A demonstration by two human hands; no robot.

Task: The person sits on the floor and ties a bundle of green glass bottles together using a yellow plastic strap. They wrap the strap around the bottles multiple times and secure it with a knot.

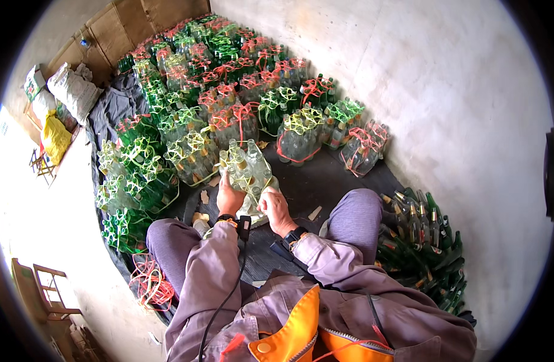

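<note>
A bundle of clear glass bottles [256,165] stands between my knees, with yellow-green plastic strapping [241,178] laced around the bottle necks. My left hand [230,195] lies against the bundle's left side, its index finger pointing up along a bottle neck; whether it grips a strand cannot be made out. At the front right of the bundle, my right hand [274,207] has its fingers curled at the strapping, and the pinched part is hidden by the fingers.
Many strapped bundles of green bottles [143,169] and clear bottles [299,135] cover the dark sheet [304,181] ahead. Loose bottles [422,226] are piled at the right by the wall. Tangled red strapping [152,283] lies at the left. Sacks [73,90] and a wooden chair [53,289] stand farther left.
</note>
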